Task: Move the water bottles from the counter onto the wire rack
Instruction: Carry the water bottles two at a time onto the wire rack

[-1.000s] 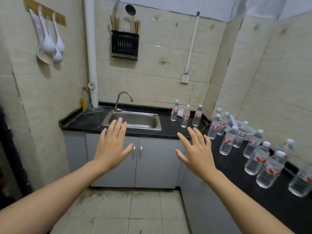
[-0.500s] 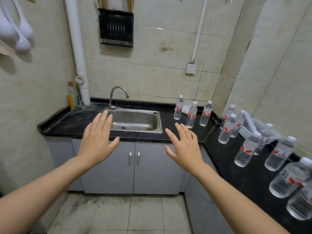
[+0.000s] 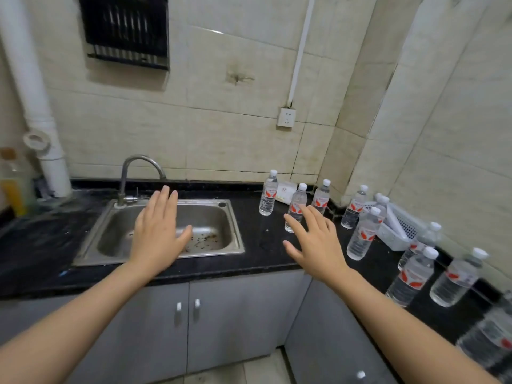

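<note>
Both hands are spread flat with empty grips: left hand (image 3: 158, 231) mid-frame, right hand (image 3: 315, 239) right of centre. Water bottles (image 3: 361, 234) stand upright on the tabletop (image 3: 263, 245) at right.

Ten bottles (image 3: 268, 196) are counted on the bench (image 3: 266, 256); the last, at the right edge, is cut off and blurred. One sink (image 3: 221, 245), one tap (image 3: 133, 173) and one white basket (image 3: 401, 231) are seen. Two hands (image 3: 158, 231) are held out. One socket (image 3: 286, 117) and one black rack (image 3: 124, 29) are fixed to the wall.
</note>
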A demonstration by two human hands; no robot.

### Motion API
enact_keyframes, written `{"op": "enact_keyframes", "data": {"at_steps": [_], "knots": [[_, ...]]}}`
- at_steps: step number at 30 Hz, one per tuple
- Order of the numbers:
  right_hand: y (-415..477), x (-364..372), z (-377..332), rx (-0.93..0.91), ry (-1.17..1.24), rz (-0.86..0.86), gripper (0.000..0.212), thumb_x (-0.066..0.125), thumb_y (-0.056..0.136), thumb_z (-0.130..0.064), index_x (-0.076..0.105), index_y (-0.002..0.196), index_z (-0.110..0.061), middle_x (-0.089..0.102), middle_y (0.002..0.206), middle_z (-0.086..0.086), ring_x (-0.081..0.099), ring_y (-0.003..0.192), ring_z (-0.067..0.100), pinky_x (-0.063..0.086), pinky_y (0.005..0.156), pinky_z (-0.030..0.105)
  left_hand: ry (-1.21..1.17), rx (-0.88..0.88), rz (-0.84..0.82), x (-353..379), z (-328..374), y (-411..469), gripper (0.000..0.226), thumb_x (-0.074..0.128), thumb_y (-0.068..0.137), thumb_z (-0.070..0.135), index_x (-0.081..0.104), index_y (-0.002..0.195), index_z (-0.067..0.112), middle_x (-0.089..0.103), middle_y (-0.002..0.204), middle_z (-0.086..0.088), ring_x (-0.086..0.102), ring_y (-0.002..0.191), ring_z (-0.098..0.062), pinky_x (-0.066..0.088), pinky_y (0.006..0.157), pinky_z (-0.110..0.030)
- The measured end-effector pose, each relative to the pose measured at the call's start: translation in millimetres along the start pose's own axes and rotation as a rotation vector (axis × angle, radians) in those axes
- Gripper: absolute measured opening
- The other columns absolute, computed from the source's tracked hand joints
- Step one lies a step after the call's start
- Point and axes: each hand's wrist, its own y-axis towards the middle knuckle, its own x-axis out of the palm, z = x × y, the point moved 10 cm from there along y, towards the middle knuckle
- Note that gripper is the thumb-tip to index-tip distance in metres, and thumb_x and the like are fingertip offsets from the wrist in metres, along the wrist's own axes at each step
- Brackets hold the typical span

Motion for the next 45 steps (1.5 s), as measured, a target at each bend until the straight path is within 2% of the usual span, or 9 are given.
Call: {"op": "enact_keyframes", "data": {"at_steps": [5, 8, 15, 24, 27, 30, 33, 39, 45], "knots": [[-1.9, 57.4, 23.0, 0.093, -0.022, -0.127, 0.054, 0.073, 0.063, -0.039, 0.061, 0.112, -0.017, 0.063, 0.117, 0.019, 0.06, 0.109, 0.035, 0.052, 0.079, 0.047, -0.1, -0.006, -0.123, 71.0, 0.6, 38.3, 0.072, 0.047, 0.09, 0.033, 0.009, 0.146, 0.009, 0.0, 0.158, -0.007, -0.002, 0.145, -0.022, 0.008, 0.116, -0.041], [-13.7, 83.0, 42.6, 0.158, -0.054, -0.197, 0.048, 0.054, 0.068, -0.043, 0.063, 0.109, -0.02, 0.065, 0.114, 0.017, 0.063, 0.105, 0.033, 0.054, 0.076, 0.044, -0.15, 0.01, -0.218, 120.9, 15.7, 43.8, 0.072, 0.045, 0.091, 0.035, 0.006, 0.146, 0.011, -0.003, 0.158, -0.006, -0.004, 0.145, -0.021, 0.008, 0.116, -0.041], [-18.6, 133.7, 100.3, 0.274, 0.0, -0.277, 0.051, 0.042, 0.073, -0.048, 0.057, 0.113, -0.021, 0.065, 0.115, 0.016, 0.062, 0.106, 0.033, 0.054, 0.076, 0.042, -0.232, 0.018, -0.295, 196.9, 66.6, 73.8, 0.071, 0.045, 0.091, 0.033, 0.007, 0.146, 0.012, -0.003, 0.158, -0.004, -0.003, 0.145, -0.019, 0.006, 0.116, -0.039], [1.3, 251.6, 145.5, 0.418, 0.309, -0.502, 0.061, 0.035, 0.075, -0.05, 0.057, 0.12, -0.015, 0.057, 0.126, 0.021, 0.054, 0.117, 0.038, 0.05, 0.084, 0.048, -0.459, -0.32, -0.294, 304.6, 88.8, 94.7, 0.069, 0.05, 0.09, 0.025, 0.013, 0.145, 0.008, 0.01, 0.157, -0.008, 0.005, 0.145, -0.023, 0.006, 0.117, -0.035], [0.8, 281.0, 166.3, 0.406, 0.321, -0.551, 0.056, 0.04, 0.073, -0.051, 0.059, 0.114, -0.017, 0.063, 0.117, 0.017, 0.062, 0.107, 0.033, 0.055, 0.075, 0.042, -0.504, -0.447, -0.262, 329.8, 83.0, 99.9, 0.067, 0.051, 0.09, 0.022, 0.016, 0.145, 0.007, 0.014, 0.156, -0.011, 0.009, 0.144, -0.025, 0.009, 0.116, -0.038], [6.9, 299.1, 188.8, 0.409, 0.377, -0.485, 0.056, 0.056, 0.082, -0.04, 0.047, 0.13, -0.013, 0.044, 0.138, 0.022, 0.04, 0.13, 0.036, 0.041, 0.096, 0.051, -0.465, -0.5, -0.242, 345.4, 74.1, 109.8, 0.066, 0.052, 0.09, 0.022, 0.019, 0.144, 0.005, 0.021, 0.154, -0.014, 0.014, 0.143, -0.028, 0.015, 0.116, -0.042], [10.6, 323.5, 197.5, 0.439, 0.442, -0.534, 0.065, 0.056, 0.086, -0.037, 0.029, 0.141, -0.016, 0.021, 0.151, 0.016, 0.015, 0.142, 0.028, 0.024, 0.11, 0.047, -0.392, -0.491, -0.267, 360.4, 69.4, 117.5, 0.066, 0.051, 0.09, 0.025, 0.018, 0.144, 0.007, 0.021, 0.154, -0.012, 0.014, 0.143, -0.026, 0.016, 0.117, -0.043], [53.0, 365.0, 202.1, 0.505, 0.508, -0.521, 0.076, 0.058, 0.085, -0.038, 0.015, 0.144, -0.017, 0.013, 0.153, 0.014, 0.013, 0.142, 0.028, 0.021, 0.112, 0.042, -0.329, -0.446, -0.304, 395.5, 58.1, 163.0, 0.066, 0.052, 0.088, 0.029, 0.023, 0.143, 0.007, 0.027, 0.151, -0.015, 0.021, 0.14, -0.03, 0.02, 0.116, -0.046], [88.8, 388.8, 222.9, 0.67, 0.546, -0.489, 0.09, 0.062, 0.081, -0.038, 0.003, 0.145, -0.012, 0.014, 0.153, 0.013, 0.015, 0.141, 0.026, 0.021, 0.112, 0.039, -0.365, -0.384, -0.344, 431.2, 69.5, 235.2, 0.072, 0.051, 0.089, 0.032, 0.014, 0.145, 0.006, 0.012, 0.156, -0.011, 0.008, 0.144, -0.026, 0.01, 0.117, -0.037]]}}
